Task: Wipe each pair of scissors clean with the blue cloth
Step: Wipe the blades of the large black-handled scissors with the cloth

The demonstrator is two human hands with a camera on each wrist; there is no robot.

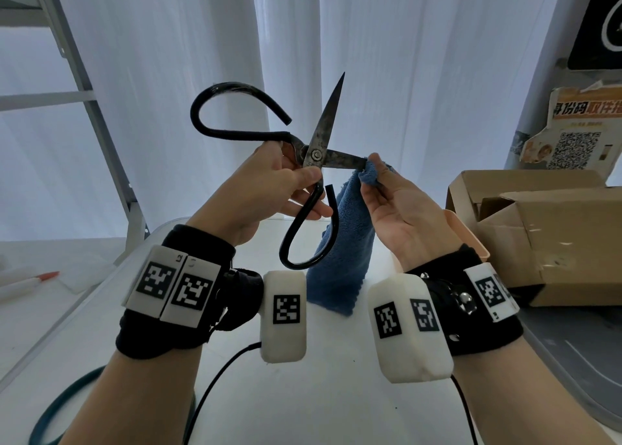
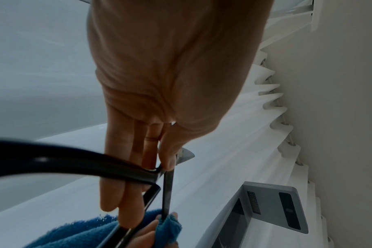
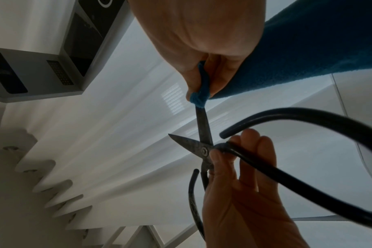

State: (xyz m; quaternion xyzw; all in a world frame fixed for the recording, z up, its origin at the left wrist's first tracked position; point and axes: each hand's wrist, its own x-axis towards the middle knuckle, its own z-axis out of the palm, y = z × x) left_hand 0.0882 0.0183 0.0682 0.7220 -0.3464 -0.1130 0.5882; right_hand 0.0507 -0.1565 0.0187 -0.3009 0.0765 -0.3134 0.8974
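Note:
A large pair of black-handled scissors (image 1: 316, 155) is held up in the air with its blades spread wide. My left hand (image 1: 289, 182) grips it by the pivot, thumb on the rivet (image 3: 204, 150). One blade points up, the other points right. My right hand (image 1: 373, 172) pinches the blue cloth (image 1: 343, 242) around the tip of the right-pointing blade (image 3: 203, 120). The rest of the cloth hangs down below the hands. In the left wrist view the scissors (image 2: 168, 189) run down into the cloth (image 2: 168, 224).
An open cardboard box (image 1: 538, 229) stands at the right on the white table (image 1: 303, 394). A pen with a red tip (image 1: 30, 281) lies at the far left. White curtains hang behind. A grey metal frame (image 1: 84, 94) rises at the left.

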